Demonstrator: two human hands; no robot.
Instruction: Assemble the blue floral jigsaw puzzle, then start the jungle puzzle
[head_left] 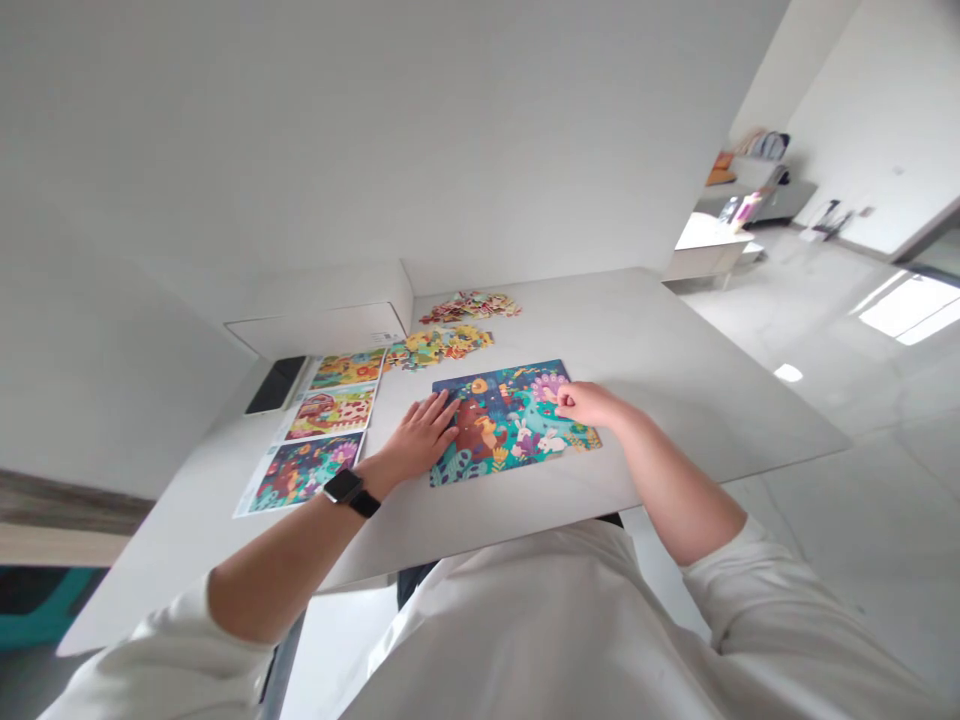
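Note:
A jigsaw puzzle (502, 420) with forest animals, two white rabbits among them, lies flat on the table in front of me. No gaps show in its visible part. My left hand (424, 435) rests flat over its left edge, fingers stretched out and a little apart. At the puzzle's right side, my right hand (585, 403) is closed, its curled fingers against or just over the surface near a pink-purple fan shape. Whatever those fingers may hold is hidden. Left of the puzzle lies a printed picture (304, 472) with the same scene.
Two more printed pictures, a farm one (330, 412) and a lion one (349, 369), lie beyond it. A dark-screened phone (276, 385) is beside them. Loose yellowish pieces (442, 345) and reddish pieces (472, 306) form two piles near the wall. A white box (322, 320) stands behind.

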